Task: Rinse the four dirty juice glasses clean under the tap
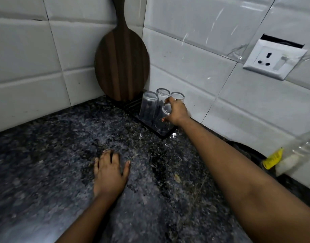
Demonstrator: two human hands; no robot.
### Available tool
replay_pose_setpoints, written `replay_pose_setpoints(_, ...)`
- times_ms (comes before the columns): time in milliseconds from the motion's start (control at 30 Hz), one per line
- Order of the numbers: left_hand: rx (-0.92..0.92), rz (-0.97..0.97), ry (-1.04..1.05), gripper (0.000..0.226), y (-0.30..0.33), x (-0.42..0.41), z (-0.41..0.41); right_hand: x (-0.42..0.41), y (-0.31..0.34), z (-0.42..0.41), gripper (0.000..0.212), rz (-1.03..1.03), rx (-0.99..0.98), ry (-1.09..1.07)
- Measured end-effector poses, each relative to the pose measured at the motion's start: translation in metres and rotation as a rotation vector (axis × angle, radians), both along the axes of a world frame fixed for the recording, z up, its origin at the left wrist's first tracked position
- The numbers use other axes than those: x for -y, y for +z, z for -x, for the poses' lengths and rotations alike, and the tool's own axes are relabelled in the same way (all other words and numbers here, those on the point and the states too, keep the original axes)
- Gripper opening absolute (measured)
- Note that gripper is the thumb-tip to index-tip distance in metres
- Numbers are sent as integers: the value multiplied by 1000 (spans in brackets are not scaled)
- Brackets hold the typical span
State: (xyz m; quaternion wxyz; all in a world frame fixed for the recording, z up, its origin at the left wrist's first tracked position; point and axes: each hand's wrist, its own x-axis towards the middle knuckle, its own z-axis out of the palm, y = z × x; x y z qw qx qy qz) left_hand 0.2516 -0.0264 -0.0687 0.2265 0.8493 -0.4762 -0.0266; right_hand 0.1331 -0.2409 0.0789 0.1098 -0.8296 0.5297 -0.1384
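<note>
Several clear juice glasses stand upside down on a dark mat (165, 136) in the counter's far corner. One glass (148, 106) is at the left, another (162, 97) behind it, a third (178, 95) at the back right. My right hand (176, 112) reaches over the mat and grips the nearest upturned glass (164, 120) round its base. My left hand (109, 170) rests flat on the dark speckled counter (54, 163), fingers spread, holding nothing. No tap or sink is in view.
A round wooden board (121, 65) leans in the tiled corner behind the glasses. A wall socket (275, 61) sits at the right. A clear plastic bottle with a yellow label (273, 159) lies at the right edge. Water drops (175, 135) lie by the mat.
</note>
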Motion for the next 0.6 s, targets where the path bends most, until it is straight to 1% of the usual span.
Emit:
replay_pose_setpoints(100, -9, 15, 5, 50, 2, -1, 2, 4, -2, -4, 78, 4, -44, 24)
replay_pose_setpoints(200, -13, 5, 1, 51, 3, -1, 1, 6, -6, -6, 76, 23, -61, 39)
replay_pose_setpoints(267, -19, -7, 1, 52, 5, -1, 1, 8, -9, -6, 69, 41, -23, 29)
replay_pose_setpoints(367, -27, -6, -7, 52, 7, -2, 2, 1, -12, -5, 50, 85, 63, -3)
replay_pose_setpoints(433, -42, -9, -12, 52, 9, -3, 2, -4, -14, -3, 45, 139, 42, 2)
replay_pose_setpoints(533, -45, -4, -11, 52, 8, -4, 3, -9, -14, 2, 48, 183, -19, 46)
replay_pose_setpoints(600, -50, -23, -2, 53, 10, -3, 4, -15, -14, 6, 51, 171, 14, 11)
